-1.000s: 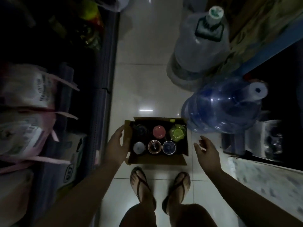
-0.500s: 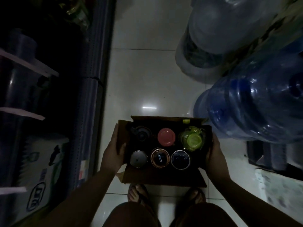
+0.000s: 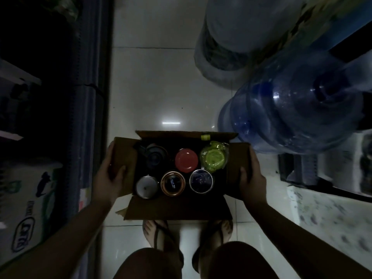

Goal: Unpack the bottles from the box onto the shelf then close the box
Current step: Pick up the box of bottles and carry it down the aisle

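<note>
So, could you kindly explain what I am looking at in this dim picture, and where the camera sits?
The camera is worn on a person's head and looks down, so you see their own arms and sandalled feet. An open cardboard box holds six bottles, seen from above as round lids, among them a red lid and a green lid. The left hand and right hand grip the box's side flaps. A big blue water jug stands on the tiled floor to the right.

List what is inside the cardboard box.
The cardboard box holds six bottles seen from above: dark lid, red lid, green lid, silver lid, copper-rimmed lid, dark blue lid. Their bodies are hidden.
</note>
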